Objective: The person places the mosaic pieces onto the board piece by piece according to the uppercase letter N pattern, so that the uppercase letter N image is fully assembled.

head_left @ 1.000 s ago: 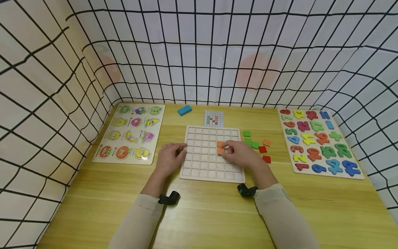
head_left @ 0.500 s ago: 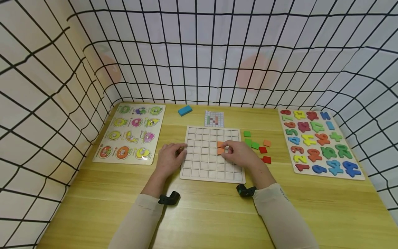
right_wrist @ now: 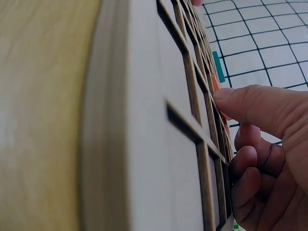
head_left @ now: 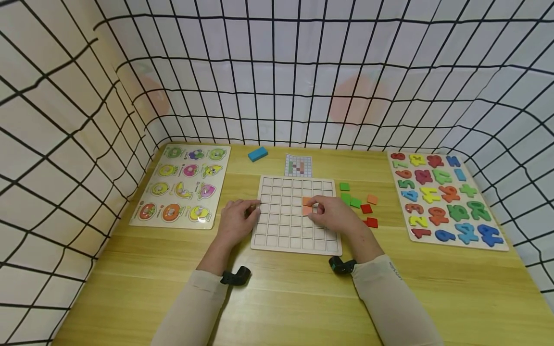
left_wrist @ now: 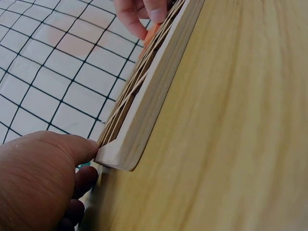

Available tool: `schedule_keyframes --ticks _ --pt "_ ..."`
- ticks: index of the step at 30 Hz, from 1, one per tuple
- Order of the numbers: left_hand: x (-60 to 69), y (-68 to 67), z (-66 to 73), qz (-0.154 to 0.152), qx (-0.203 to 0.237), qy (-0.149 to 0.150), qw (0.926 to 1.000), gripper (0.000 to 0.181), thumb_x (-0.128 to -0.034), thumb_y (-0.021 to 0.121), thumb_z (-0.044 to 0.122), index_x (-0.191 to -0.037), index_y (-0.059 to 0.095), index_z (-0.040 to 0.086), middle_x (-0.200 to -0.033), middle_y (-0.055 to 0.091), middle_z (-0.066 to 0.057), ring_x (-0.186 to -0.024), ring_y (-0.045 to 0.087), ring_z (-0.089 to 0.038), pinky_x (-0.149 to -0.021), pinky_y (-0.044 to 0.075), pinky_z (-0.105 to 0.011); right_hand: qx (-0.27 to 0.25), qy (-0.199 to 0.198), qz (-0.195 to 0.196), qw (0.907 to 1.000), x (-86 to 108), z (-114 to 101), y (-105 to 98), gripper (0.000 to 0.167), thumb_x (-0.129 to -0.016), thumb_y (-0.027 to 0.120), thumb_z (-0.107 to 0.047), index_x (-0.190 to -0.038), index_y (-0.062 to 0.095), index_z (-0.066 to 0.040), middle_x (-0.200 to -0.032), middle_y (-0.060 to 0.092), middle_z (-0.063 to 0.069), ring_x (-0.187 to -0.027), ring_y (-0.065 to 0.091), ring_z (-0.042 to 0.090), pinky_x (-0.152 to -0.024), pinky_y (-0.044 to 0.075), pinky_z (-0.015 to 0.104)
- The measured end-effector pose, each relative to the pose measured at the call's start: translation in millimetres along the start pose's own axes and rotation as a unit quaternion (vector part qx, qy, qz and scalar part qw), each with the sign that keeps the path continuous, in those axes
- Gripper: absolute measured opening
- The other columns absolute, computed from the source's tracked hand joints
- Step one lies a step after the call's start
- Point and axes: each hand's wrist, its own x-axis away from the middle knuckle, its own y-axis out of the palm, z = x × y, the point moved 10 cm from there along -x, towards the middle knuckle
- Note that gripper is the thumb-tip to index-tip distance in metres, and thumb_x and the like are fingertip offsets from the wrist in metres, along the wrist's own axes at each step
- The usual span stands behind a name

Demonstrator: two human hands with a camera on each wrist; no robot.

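Observation:
A square wooden grid board (head_left: 277,226) lies on the table between the two hands. Two orange tiles are at its cells right of centre, an upper one (head_left: 306,201) and a lower one (head_left: 307,210). My right hand (head_left: 333,214) pinches an orange tile there between thumb and curled fingers; its fingertips partly hide the tiles. In the right wrist view the thumb (right_wrist: 250,106) touches orange (right_wrist: 215,83). My left hand (head_left: 235,218) rests beside the board's left edge. Seen from the left wrist, its thumb (left_wrist: 79,148) touches the board's corner (left_wrist: 115,154), other fingers loosely bent below.
Green tiles (head_left: 355,202), red tiles (head_left: 371,222) and another orange tile (head_left: 372,199) lie right of the board. Behind it are a pattern card (head_left: 298,166) and a blue block (head_left: 258,154). A fruit puzzle (head_left: 182,187) stands left, a number puzzle (head_left: 446,199) right; black netting encloses the back and sides.
Both hands stay in place over this second. The lower orange tile looks slightly lighter now, while the view has shifted a very little.

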Motion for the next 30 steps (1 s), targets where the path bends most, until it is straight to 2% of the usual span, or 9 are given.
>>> schedule_keyframes --ticks 16,30 --pt "1.3 1.2 -1.0 0.000 0.001 -0.003 1.0000 0.030 -0.0984 0.064 0.027 -0.126 0.073 0.020 -0.097 0.070 -0.005 -0.090 0.050 -0.024 -0.084 0.035 -0.040 -0.033 0.024 -0.002 0.9992 8.7 8 -4 0.028 -0.095 0.068 -0.027 -0.122 0.068 -0.020 -0.082 0.053 0.002 -0.073 0.049 0.020 -0.065 0.038 0.031" --pt "0.0 1.0 -1.5 0.000 -0.001 -0.002 1.0000 0.030 -0.0986 0.064 0.027 -0.126 0.073 0.020 -0.098 0.071 -0.005 -0.090 0.051 -0.024 -0.083 0.034 -0.039 0.006 0.062 0.022 0.9978 32.6 37 -33 0.029 -0.097 0.068 -0.031 -0.124 0.065 -0.019 -0.077 0.049 0.003 -0.066 0.046 0.020 -0.062 0.037 0.031"
